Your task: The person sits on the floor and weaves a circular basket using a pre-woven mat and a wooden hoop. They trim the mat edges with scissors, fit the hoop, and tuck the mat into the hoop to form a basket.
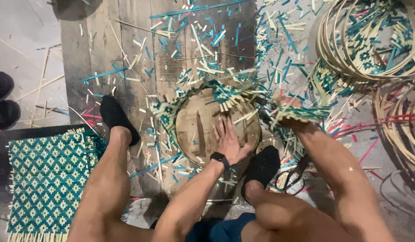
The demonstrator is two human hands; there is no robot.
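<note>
A round wooden form [196,127] lies on the plank floor between my feet, with a teal and cream woven bamboo mat [225,94] wrapped over its far rim. My left hand [227,141], with a black watch on the wrist, lies flat on the form, fingers spread. At the form's right side my right hand [290,112] is closed on the loose fringe of the woven mat [306,112]; the fingers are partly hidden by the strips and blurred.
Black-handled scissors [290,177] lie by my right foot. A flat teal woven mat [46,179] sits at the lower left. Stacked bamboo hoops and woven baskets [368,40] stand at the upper right. Cut strip scraps [203,45] litter the planks. Dark shoes [1,101] rest at the left edge.
</note>
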